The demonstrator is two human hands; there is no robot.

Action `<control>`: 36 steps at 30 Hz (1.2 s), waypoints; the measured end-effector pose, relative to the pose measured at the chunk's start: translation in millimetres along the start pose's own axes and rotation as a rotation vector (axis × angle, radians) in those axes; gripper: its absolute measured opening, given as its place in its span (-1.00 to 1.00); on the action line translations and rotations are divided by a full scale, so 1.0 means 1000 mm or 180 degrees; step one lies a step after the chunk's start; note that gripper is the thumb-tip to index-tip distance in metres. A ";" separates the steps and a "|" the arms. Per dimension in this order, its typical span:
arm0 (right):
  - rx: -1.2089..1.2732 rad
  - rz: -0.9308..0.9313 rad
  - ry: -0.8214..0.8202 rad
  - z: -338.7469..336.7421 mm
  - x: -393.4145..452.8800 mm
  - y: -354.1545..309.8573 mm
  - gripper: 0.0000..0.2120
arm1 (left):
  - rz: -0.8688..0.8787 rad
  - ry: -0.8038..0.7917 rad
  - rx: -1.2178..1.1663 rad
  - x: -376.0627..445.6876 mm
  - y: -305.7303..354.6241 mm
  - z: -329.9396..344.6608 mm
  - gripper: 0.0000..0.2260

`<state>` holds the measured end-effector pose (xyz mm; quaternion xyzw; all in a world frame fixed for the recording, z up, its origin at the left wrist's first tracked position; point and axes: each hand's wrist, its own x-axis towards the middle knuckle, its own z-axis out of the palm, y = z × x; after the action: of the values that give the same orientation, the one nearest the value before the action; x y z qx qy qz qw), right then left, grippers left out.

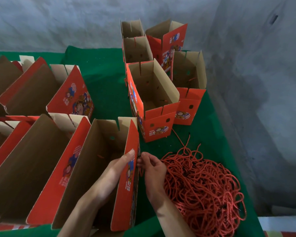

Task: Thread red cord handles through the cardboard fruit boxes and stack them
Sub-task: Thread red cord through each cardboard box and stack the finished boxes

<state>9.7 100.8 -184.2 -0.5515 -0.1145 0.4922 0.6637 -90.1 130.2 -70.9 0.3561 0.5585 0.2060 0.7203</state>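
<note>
Feeding a cord end [139,157] into the box [126,177] wall at lower centre — right hand [152,165] pinches it, left hand [117,165] lies flat inside bracing the panel; keep it steady while pushing — cord pile [203,185] lies lower right.

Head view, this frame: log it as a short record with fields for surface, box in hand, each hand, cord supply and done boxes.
surface: green cloth table
box in hand: open box, nearest the cords
left hand: inside the box, fingers on its right wall
right hand: pinches a cord end at that wall's outside
cord supply: red cord pile, right of the box
done boxes: upright group at the far right
</note>
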 end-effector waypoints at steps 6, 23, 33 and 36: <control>-0.0032 0.0012 -0.0043 0.002 0.000 -0.001 -0.84 | 0.0215 0.0023 -0.0009 -0.001 0.000 0.003 -0.71; -0.0548 -0.0198 0.0247 0.007 -0.001 -0.001 -0.86 | 0.0785 -0.0294 0.1371 -0.005 -0.012 -0.013 -0.75; -0.1713 -0.0737 -0.0756 -0.021 0.010 -0.001 -0.96 | 0.0937 0.0304 0.2280 0.015 -0.013 -0.013 -0.85; -0.2206 -0.0699 -0.1022 -0.034 0.015 0.005 -0.94 | 0.0940 0.0366 0.2396 0.021 -0.013 -0.015 -0.85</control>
<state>38.2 90.7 -206.6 -0.6433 -0.4344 0.4305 0.4606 -99.9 140.4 -96.2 0.6591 0.5771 0.1080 0.4700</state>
